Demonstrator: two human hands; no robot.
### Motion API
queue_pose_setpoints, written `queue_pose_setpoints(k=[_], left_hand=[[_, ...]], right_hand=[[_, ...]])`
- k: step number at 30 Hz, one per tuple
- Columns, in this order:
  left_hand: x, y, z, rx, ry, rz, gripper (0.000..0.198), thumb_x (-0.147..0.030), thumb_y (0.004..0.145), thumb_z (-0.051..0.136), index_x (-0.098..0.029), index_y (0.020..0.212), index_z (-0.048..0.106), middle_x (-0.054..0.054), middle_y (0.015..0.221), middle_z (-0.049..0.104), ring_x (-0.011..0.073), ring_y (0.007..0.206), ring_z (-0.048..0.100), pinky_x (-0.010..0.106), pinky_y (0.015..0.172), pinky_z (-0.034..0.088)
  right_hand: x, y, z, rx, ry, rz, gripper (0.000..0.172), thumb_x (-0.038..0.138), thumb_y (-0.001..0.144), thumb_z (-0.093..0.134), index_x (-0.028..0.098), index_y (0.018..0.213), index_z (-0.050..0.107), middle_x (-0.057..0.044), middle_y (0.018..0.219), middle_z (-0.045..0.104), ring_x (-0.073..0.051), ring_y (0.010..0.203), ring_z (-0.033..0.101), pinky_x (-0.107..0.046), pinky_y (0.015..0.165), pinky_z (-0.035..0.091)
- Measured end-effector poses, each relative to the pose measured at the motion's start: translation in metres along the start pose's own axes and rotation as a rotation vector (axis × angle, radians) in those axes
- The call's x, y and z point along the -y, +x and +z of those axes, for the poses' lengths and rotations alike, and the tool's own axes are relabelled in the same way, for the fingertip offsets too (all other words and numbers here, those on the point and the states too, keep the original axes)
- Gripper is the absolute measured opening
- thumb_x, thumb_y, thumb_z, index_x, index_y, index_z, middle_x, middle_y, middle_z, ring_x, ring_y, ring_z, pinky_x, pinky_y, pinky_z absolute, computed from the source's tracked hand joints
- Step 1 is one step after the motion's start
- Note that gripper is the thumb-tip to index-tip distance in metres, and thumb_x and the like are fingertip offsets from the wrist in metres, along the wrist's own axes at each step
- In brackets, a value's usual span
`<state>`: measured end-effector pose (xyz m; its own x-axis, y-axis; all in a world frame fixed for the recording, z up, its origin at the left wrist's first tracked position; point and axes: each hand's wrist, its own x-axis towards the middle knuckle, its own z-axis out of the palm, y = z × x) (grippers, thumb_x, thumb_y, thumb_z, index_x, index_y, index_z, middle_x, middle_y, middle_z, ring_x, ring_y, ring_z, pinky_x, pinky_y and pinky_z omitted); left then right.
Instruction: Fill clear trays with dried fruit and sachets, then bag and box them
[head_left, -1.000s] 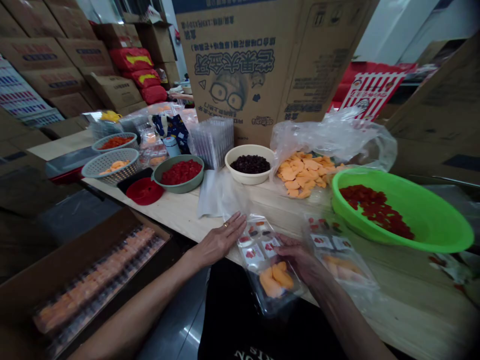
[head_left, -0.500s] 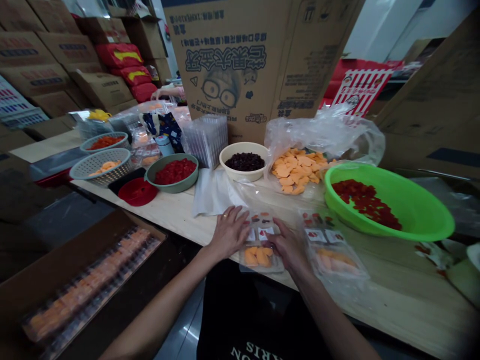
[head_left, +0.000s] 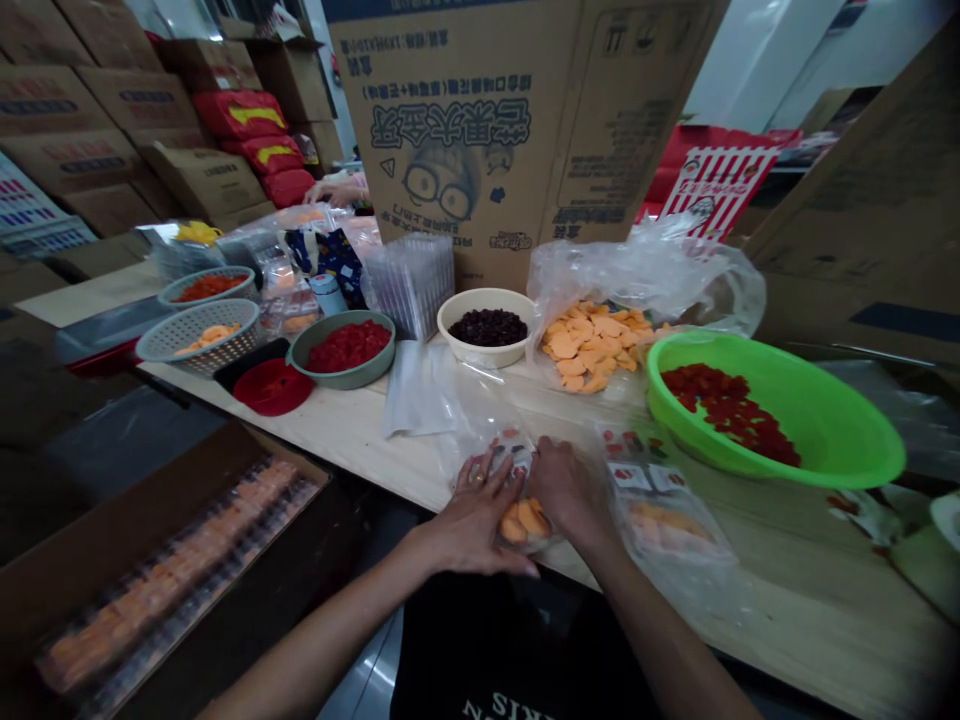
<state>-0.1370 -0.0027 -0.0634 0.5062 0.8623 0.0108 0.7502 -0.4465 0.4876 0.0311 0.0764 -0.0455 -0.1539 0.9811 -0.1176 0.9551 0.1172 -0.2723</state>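
My left hand (head_left: 476, 520) and my right hand (head_left: 566, 490) close together around a clear plastic food pack (head_left: 525, 525) at the table's near edge. Orange dried fruit pieces show between them, and the hands hide most of the pack's labelled compartments. To the right lies a second sealed pack (head_left: 664, 510) with orange pieces and small red-and-white labels, untouched. A loose clear plastic bag (head_left: 480, 420) trails from under my hands towards a white sheet (head_left: 412, 395).
The wooden table (head_left: 360, 425) holds a green basin of red fruit (head_left: 765, 415), bowls of dark and red fruit, orange slices in a bag, and baskets. A stack of clear trays stands behind. Packed trays fill a box (head_left: 165, 570) at left. A co-worker's hand (head_left: 337, 190) shows beyond.
My hands have closed in on the pack and lifted its near part, with my left hand turning around its left side. The view has shifted slightly.
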Motion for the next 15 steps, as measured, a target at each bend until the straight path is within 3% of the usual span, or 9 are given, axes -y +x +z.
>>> queue_pose_setpoints(k=[2,4,6,9,11,15], left_hand=[[-0.005,-0.007,0.007,0.021,0.007,-0.025,0.125,-0.069,0.062,0.077,-0.018,0.159,0.016,0.021,0.165,0.009,0.0453,0.151,-0.005,0.068,0.118,0.001],[-0.006,-0.011,0.009,-0.006,-0.002,-0.05,0.119,-0.056,0.063,0.081,-0.017,0.157,0.021,0.021,0.164,0.014,0.0444,0.151,-0.002,0.067,0.119,0.001],[-0.004,-0.013,0.006,-0.046,-0.058,-0.044,0.105,-0.045,0.067,0.08,-0.018,0.154,0.027,0.02,0.162,0.024,0.04,0.152,0.011,0.064,0.121,0.003],[0.001,-0.017,-0.001,-0.085,-0.166,-0.021,0.081,-0.042,0.074,0.077,-0.022,0.143,0.039,0.017,0.152,0.042,0.034,0.144,0.035,0.061,0.122,0.007],[0.005,-0.019,0.0,-0.138,-0.209,-0.036,0.074,-0.041,0.077,0.076,-0.022,0.139,0.04,0.017,0.146,0.047,0.0323,0.139,0.042,0.059,0.122,0.016],[0.011,-0.016,0.018,-0.386,-0.238,-0.154,0.094,-0.043,0.07,0.084,-0.019,0.143,0.029,0.022,0.148,0.037,0.0355,0.141,0.037,0.056,0.115,0.035]], right_hand=[[0.008,-0.004,-0.007,0.02,-0.163,-0.179,0.039,0.016,0.089,0.05,0.016,0.126,0.061,-0.023,0.133,0.056,-0.036,0.121,0.054,-0.046,0.093,0.041],[0.015,-0.006,-0.012,0.117,-0.242,-0.421,0.057,0.014,0.083,0.059,0.02,0.139,0.051,-0.02,0.153,0.039,-0.037,0.134,0.041,-0.048,0.1,0.036],[0.022,-0.003,-0.015,0.213,-0.289,-0.543,0.067,0.015,0.081,0.063,0.021,0.146,0.043,-0.019,0.159,0.03,-0.037,0.134,0.039,-0.049,0.1,0.036],[0.033,0.009,-0.016,0.158,-0.339,-0.528,0.045,0.019,0.092,0.052,0.017,0.137,0.051,-0.022,0.144,0.046,-0.035,0.121,0.05,-0.045,0.092,0.04],[0.039,0.02,-0.014,0.085,-0.358,-0.538,0.033,0.018,0.097,0.042,0.014,0.127,0.057,-0.021,0.127,0.057,-0.032,0.111,0.055,-0.042,0.087,0.041],[0.043,0.031,-0.005,-0.038,-0.406,-0.615,0.029,0.014,0.098,0.04,0.012,0.12,0.058,-0.019,0.114,0.062,-0.03,0.104,0.057,-0.041,0.086,0.042]])
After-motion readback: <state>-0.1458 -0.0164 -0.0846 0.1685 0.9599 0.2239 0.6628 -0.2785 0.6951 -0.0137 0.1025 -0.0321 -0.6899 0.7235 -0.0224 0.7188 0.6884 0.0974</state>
